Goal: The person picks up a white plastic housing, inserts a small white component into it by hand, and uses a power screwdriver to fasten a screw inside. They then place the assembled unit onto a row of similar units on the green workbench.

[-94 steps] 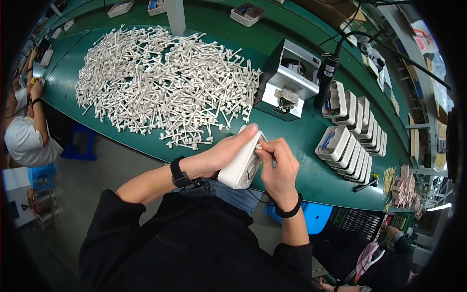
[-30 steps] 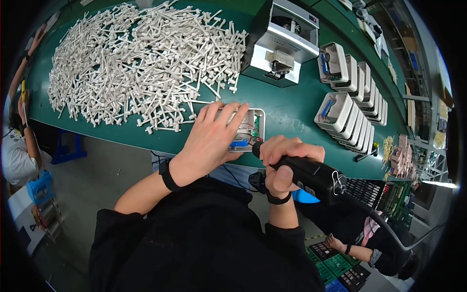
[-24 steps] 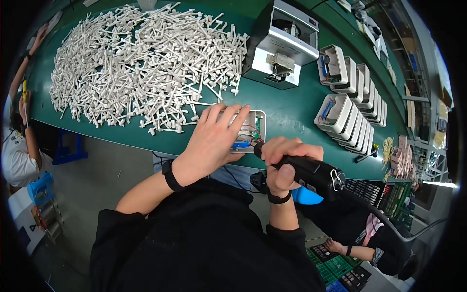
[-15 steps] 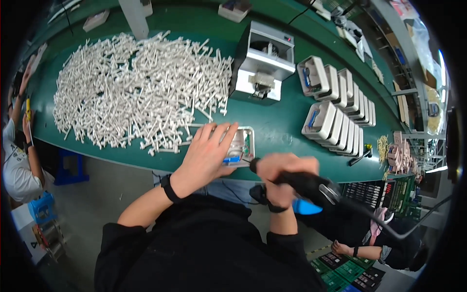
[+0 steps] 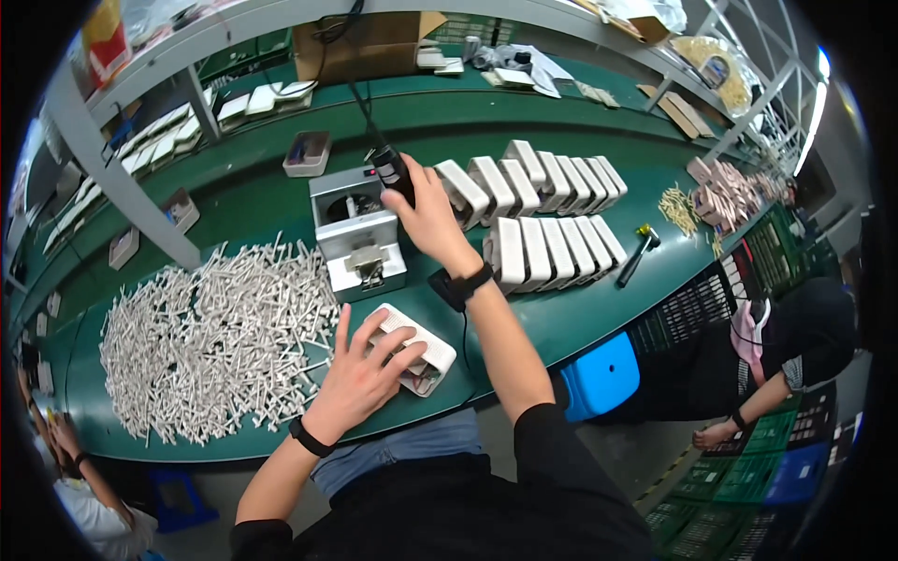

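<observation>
My left hand (image 5: 360, 379) has its fingers spread over a white plastic housing (image 5: 432, 353) at the table's near side and grips it. The housing's smooth outer side faces up, and part of its inside shows at the near edge. Farther off, my right hand (image 5: 435, 220) is wrapped round a black electric screwdriver (image 5: 393, 176), which is held upright with its cord running upward. The screwdriver stands beside a small grey metal machine (image 5: 360, 229); its tip is hidden from view.
A wide heap of white plastic pieces (image 5: 215, 346) covers the green table's left part. Two rows of white housings (image 5: 552, 248) stand on the right, near a black tool (image 5: 639, 257). A blue stool (image 5: 603, 376) and a seated person (image 5: 795, 346) are beyond the table's near edge.
My right hand has carried the screwdriver from the near edge up to the grey machine. The housing has been turned from open side up to outer side up under my left hand.
</observation>
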`<action>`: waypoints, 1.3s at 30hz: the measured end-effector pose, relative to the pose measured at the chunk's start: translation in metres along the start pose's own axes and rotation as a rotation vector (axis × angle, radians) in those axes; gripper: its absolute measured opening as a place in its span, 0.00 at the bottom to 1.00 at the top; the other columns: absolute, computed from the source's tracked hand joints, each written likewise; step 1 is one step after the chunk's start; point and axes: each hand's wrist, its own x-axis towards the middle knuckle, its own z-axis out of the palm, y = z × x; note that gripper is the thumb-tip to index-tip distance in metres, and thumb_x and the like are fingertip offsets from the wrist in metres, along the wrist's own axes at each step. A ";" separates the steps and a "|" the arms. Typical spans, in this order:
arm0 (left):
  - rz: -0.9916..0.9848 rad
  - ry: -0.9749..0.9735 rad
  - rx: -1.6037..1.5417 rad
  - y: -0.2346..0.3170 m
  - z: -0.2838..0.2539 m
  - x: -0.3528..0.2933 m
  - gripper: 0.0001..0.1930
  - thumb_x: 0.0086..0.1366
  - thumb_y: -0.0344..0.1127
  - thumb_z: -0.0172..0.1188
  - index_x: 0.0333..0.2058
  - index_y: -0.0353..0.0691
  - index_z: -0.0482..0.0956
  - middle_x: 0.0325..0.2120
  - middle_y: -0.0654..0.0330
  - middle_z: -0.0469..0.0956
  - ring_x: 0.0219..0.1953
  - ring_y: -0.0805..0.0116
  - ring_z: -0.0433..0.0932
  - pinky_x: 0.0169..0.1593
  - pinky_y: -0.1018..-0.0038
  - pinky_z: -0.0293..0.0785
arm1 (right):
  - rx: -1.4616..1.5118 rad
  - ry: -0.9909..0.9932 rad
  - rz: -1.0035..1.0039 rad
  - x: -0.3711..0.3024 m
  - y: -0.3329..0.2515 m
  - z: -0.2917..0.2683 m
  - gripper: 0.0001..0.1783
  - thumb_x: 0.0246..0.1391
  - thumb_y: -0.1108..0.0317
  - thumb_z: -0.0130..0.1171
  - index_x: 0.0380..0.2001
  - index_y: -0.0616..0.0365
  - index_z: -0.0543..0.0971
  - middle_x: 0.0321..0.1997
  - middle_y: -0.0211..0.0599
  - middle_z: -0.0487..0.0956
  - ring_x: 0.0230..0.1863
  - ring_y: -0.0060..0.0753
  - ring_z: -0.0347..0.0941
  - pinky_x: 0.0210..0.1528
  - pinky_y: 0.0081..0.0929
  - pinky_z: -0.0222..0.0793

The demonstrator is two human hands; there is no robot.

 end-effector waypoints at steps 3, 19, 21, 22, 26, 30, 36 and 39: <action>0.065 0.083 0.032 -0.006 0.008 0.014 0.37 0.53 0.34 0.71 0.63 0.59 0.71 0.62 0.66 0.69 0.69 0.51 0.62 0.76 0.42 0.54 | 0.011 -0.097 0.139 -0.043 -0.030 -0.066 0.33 0.62 0.64 0.66 0.66 0.64 0.70 0.51 0.53 0.81 0.50 0.42 0.79 0.54 0.36 0.74; -0.222 0.031 -0.649 0.012 0.104 0.106 0.42 0.60 0.16 0.58 0.73 0.41 0.59 0.71 0.45 0.61 0.67 0.47 0.71 0.65 0.62 0.74 | -0.178 0.087 0.445 -0.155 -0.029 -0.104 0.19 0.58 0.69 0.67 0.51 0.67 0.81 0.42 0.49 0.85 0.36 0.44 0.83 0.38 0.38 0.78; -0.460 0.039 -1.081 0.014 0.113 0.092 0.41 0.65 0.18 0.55 0.75 0.38 0.52 0.72 0.45 0.60 0.66 0.51 0.73 0.64 0.64 0.74 | -0.373 0.152 0.397 -0.158 -0.035 -0.104 0.19 0.58 0.70 0.66 0.51 0.66 0.81 0.50 0.50 0.84 0.44 0.46 0.83 0.43 0.41 0.78; -0.585 0.034 -1.295 0.013 0.117 0.090 0.40 0.68 0.19 0.54 0.76 0.37 0.49 0.73 0.45 0.60 0.65 0.54 0.74 0.64 0.66 0.74 | -0.386 0.167 0.410 -0.160 -0.038 -0.103 0.19 0.58 0.70 0.66 0.51 0.66 0.81 0.50 0.50 0.84 0.44 0.46 0.83 0.43 0.41 0.78; -0.693 0.019 -1.480 0.009 0.129 0.099 0.37 0.75 0.27 0.52 0.77 0.38 0.46 0.73 0.47 0.60 0.65 0.60 0.74 0.64 0.69 0.72 | -0.520 -0.017 0.164 -0.165 -0.042 -0.103 0.26 0.59 0.67 0.67 0.59 0.64 0.77 0.69 0.58 0.70 0.68 0.59 0.68 0.64 0.51 0.67; -0.561 0.072 -1.307 0.027 0.146 0.117 0.35 0.76 0.35 0.54 0.75 0.33 0.51 0.69 0.42 0.63 0.66 0.48 0.72 0.66 0.65 0.69 | -0.653 0.073 0.355 -0.173 -0.024 -0.123 0.40 0.61 0.58 0.67 0.72 0.60 0.65 0.79 0.59 0.55 0.78 0.70 0.47 0.76 0.60 0.46; -0.429 0.117 -0.930 0.038 0.145 0.144 0.33 0.76 0.40 0.56 0.72 0.32 0.57 0.65 0.43 0.68 0.64 0.50 0.72 0.67 0.64 0.67 | -0.567 0.705 0.573 -0.165 0.083 -0.225 0.44 0.68 0.55 0.59 0.77 0.63 0.51 0.80 0.64 0.49 0.80 0.65 0.44 0.79 0.52 0.43; -0.475 0.029 -0.995 0.032 0.153 0.166 0.31 0.77 0.42 0.56 0.71 0.33 0.60 0.64 0.46 0.70 0.64 0.57 0.72 0.67 0.66 0.67 | -0.422 0.705 0.612 -0.165 0.137 -0.237 0.44 0.67 0.56 0.60 0.76 0.65 0.53 0.79 0.64 0.54 0.79 0.64 0.49 0.79 0.49 0.46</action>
